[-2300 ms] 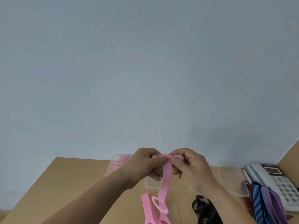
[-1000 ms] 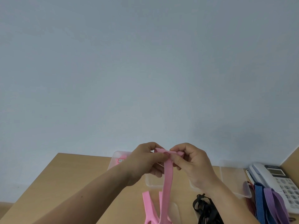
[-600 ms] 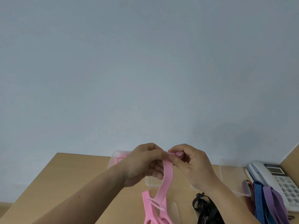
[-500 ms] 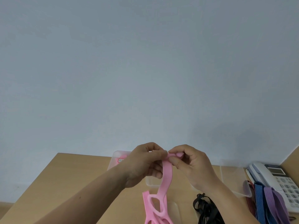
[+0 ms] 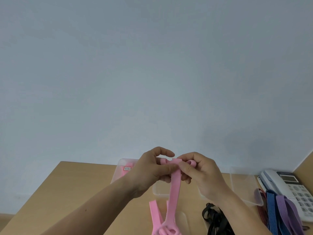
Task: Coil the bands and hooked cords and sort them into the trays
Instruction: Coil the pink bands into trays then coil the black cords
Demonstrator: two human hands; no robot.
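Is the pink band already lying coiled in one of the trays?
No: the pink band is pinched at its top end between the left hand and right hand, its length hanging toward the table.

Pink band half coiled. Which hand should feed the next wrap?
Probably right: the right hand pinches the rolled end of the pink band, while the left hand clamps the strap beside it.

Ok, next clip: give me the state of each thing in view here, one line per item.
Pink band: top end pinched by both hands, rest hanging to the table, not yet coiled.
Left hand: shut on the band.
Right hand: shut on the band.
Black cords: loose pile on the table.
Blue band and purple band: draped over the phone, uncoiled.
Left tray: holds something pink.
Right tray: looks empty.
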